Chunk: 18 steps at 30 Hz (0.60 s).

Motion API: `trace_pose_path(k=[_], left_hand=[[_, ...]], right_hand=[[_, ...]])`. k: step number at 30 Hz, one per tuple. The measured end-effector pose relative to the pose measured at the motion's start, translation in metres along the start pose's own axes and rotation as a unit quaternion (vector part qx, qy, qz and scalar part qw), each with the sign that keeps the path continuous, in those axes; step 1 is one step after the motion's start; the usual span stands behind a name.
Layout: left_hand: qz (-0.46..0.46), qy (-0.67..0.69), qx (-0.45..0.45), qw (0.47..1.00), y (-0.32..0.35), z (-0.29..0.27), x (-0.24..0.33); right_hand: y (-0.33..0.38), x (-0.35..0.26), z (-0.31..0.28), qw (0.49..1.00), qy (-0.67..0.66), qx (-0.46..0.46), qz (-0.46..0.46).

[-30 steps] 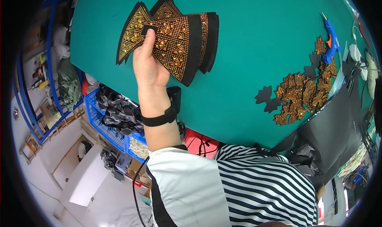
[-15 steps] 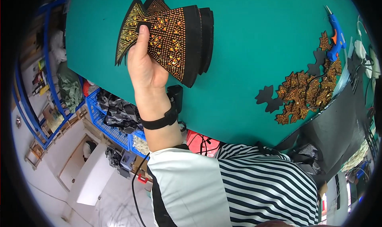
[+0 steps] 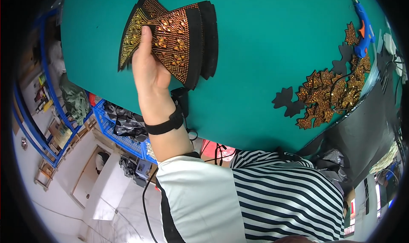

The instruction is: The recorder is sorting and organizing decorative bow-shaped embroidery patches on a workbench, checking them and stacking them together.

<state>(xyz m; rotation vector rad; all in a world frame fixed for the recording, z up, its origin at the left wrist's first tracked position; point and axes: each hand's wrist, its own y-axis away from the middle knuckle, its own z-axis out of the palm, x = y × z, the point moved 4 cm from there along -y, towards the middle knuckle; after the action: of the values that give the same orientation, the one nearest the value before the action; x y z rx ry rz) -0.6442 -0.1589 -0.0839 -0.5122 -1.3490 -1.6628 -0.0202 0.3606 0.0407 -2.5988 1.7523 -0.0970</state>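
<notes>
My left hand (image 3: 150, 70) grips a thick stack of bow-shaped black fabric pieces (image 3: 172, 41) by the narrow middle, thumb on top and the other fingers hidden beneath. Rows of gold and orange studs cover the top piece, with a plain black band along its right end. Several layers fan out at both ends. The stack is over the far left part of the green table (image 3: 251, 64). A black strap circles my left wrist. My right hand is out of the picture.
On the right lies a heap of small studded bow pieces (image 3: 326, 92), with plain black bow shapes (image 3: 288, 102) beside it. Beyond is a blue glue gun (image 3: 363, 30) with a cord. A blue basket (image 3: 121, 138) holding black plastic stands below the table's left edge.
My left hand and the stack have shifted slightly left and away from me. The whole view has also moved a little. The hold on the stack is the same.
</notes>
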Motion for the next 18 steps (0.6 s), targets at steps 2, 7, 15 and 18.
trace_pose_path(k=[2,7,15,18], left_hand=[[0.001,-0.039,0.014,0.999,-0.003,0.005,-0.011],[0.117,-0.187,0.058,0.974,0.023,0.004,-0.014],[0.25,-0.676,0.126,0.681,0.056,0.05,-0.051],[0.234,-0.668,0.11,0.698,0.051,0.04,-0.045]], right_hand=[[-0.084,0.008,0.006,0.998,-0.019,-0.041,-0.044],[-0.247,0.02,0.015,0.91,-0.091,-0.268,-0.304],[0.03,0.006,0.005,0.997,-0.047,-0.029,-0.046],[0.041,0.001,0.003,0.996,-0.047,-0.039,-0.061]])
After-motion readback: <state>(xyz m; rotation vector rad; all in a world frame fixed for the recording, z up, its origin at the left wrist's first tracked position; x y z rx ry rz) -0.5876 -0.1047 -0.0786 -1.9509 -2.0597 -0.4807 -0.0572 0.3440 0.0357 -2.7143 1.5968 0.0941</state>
